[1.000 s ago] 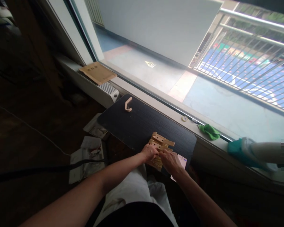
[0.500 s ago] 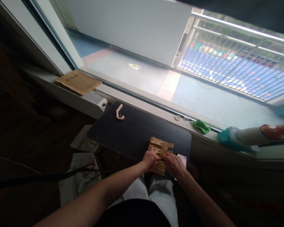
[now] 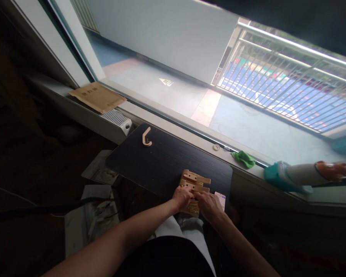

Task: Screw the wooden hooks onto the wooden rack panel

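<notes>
Daylight falls through a long window onto a black tabletop (image 3: 167, 157), and the floor around it is dark. Taking directions from my hands, papers (image 3: 100, 215) lie on the floor at 9 o'clock. At 10 o'clock a brown envelope (image 3: 98, 97) rests over the white radiator (image 3: 115, 121); its dark printed characters are too small for me to read. Between 10 and 11 o'clock a pale hooked wooden piece (image 3: 146, 137) sits near the tabletop's far left corner. At 11 o'clock, beyond the sill, a triangular mark (image 3: 166, 82) has lettering I cannot make out.

My left hand (image 3: 182, 197) is closed on the wooden assembly (image 3: 193, 181), which lies at the tabletop's near edge, its two dark-holed bars pointing toward 3 o'clock. At 1 o'clock a small roll (image 3: 216, 147) sits on the sill. My right hand (image 3: 209, 203) meets the left over the assembly, fingers drawn in narrow; I cannot tell what they pinch. Just beside it at 3 o'clock lies a phone (image 3: 220, 200), its lit screen unreadable. A green cloth (image 3: 244, 159) is at 2 o'clock, and farther right, toward 3, stands a teal container (image 3: 273, 176).
</notes>
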### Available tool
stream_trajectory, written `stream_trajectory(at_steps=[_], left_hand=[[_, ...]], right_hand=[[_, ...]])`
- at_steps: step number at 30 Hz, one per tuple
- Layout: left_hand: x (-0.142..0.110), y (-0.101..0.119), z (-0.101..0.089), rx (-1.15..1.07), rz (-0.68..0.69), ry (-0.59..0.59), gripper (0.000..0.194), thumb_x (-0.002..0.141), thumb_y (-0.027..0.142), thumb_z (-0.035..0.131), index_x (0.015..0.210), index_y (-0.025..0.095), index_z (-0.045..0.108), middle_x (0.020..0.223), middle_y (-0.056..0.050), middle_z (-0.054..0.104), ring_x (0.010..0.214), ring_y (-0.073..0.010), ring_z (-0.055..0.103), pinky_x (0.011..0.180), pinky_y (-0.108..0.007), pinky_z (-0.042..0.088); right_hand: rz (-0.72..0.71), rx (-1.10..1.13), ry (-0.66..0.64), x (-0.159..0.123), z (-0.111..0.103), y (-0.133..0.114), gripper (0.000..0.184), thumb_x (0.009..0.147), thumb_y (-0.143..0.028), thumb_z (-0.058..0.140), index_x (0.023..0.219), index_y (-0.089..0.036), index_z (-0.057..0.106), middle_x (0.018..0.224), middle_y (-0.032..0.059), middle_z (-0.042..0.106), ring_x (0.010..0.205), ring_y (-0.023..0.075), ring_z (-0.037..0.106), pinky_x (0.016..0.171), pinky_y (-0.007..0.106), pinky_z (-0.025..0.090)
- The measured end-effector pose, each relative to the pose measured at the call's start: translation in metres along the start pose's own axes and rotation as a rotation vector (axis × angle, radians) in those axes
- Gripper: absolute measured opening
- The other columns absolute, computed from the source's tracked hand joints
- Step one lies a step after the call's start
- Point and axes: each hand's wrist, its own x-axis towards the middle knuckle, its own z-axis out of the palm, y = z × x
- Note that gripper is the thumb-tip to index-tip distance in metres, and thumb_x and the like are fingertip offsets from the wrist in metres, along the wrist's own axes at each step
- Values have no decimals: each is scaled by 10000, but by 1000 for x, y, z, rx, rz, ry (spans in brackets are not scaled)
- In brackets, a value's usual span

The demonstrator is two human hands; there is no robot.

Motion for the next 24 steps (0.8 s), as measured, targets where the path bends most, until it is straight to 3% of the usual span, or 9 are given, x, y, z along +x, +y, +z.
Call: stream_trajectory(at_steps=[3, 9, 14, 17, 24], left_hand=[[0, -1, 1, -4, 4, 1, 181, 800, 258, 531, 866, 231, 697, 950, -48, 614, 919, -218, 525, 773, -325, 379], [0, -3, 4, 18, 39, -5, 168, 784, 265, 552, 869, 282, 697, 931, -26, 613, 899, -207, 528, 757, -322, 383], [2, -5, 5, 49, 58, -5, 184, 810, 281, 519, 854, 253, 695, 928, -42, 607, 909, -212, 525, 744, -324, 387], [2, -6, 5, 53, 67, -1, 171, 801, 268, 531, 861, 257, 690, 924, -33, 603, 893, -200, 529, 737, -316, 387], [1, -6, 6, 56, 65, 11, 204, 824, 320, 500, 834, 262, 695, 915, -23, 606, 886, -193, 527, 727, -302, 383]], right_hand=[[-72, -16, -8, 1, 0, 5, 259, 849, -173, 405, 982, -224, 621, 946, 50, 666, 853, 182, 616, 674, 257, 414], [191, 74, -13, 2, 10, 6, 257, 852, -299, 399, 866, -191, 632, 883, 66, 683, 836, 195, 622, 679, 274, 417], [86, 47, 25, 2, 3, 4, 240, 841, -235, 409, 954, -222, 621, 905, 48, 671, 830, 194, 618, 651, 273, 406], [62, 39, 40, 2, 4, 4, 265, 854, -188, 371, 905, -210, 630, 899, 46, 668, 827, 179, 615, 654, 264, 400], [257, 102, 40, 1, 18, -2, 357, 890, -384, 330, 865, -188, 627, 854, 81, 679, 808, 197, 623, 674, 286, 410]])
